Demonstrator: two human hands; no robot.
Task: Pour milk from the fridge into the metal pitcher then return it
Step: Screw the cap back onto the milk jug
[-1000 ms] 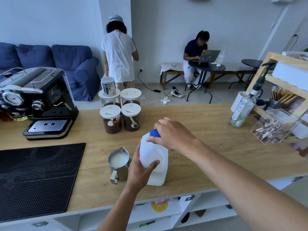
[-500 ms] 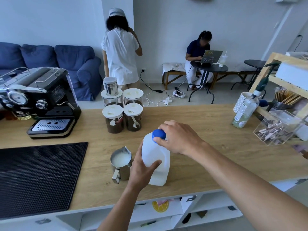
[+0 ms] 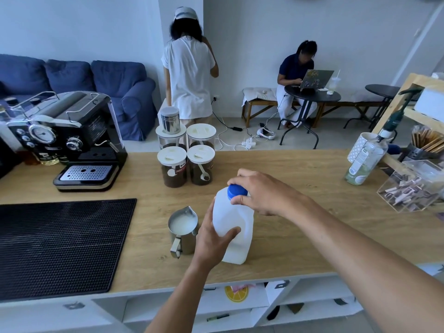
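Note:
A white plastic milk jug stands upright on the wooden counter. My left hand wraps around the jug's left side and steadies it. My right hand grips the blue cap on the jug's neck from the right. Just left of the jug stands the metal pitcher, with white milk inside, its handle toward me and its spout pointing away.
A black drip mat covers the counter's left. An espresso machine and several coffee jars stand behind. A glass pump bottle and a clear box sit at right. Two people are beyond the counter.
My right hand has shifted on the blue cap, which now shows more between my fingers. The jug and pitcher stay where they were. The person in white has raised an arm.

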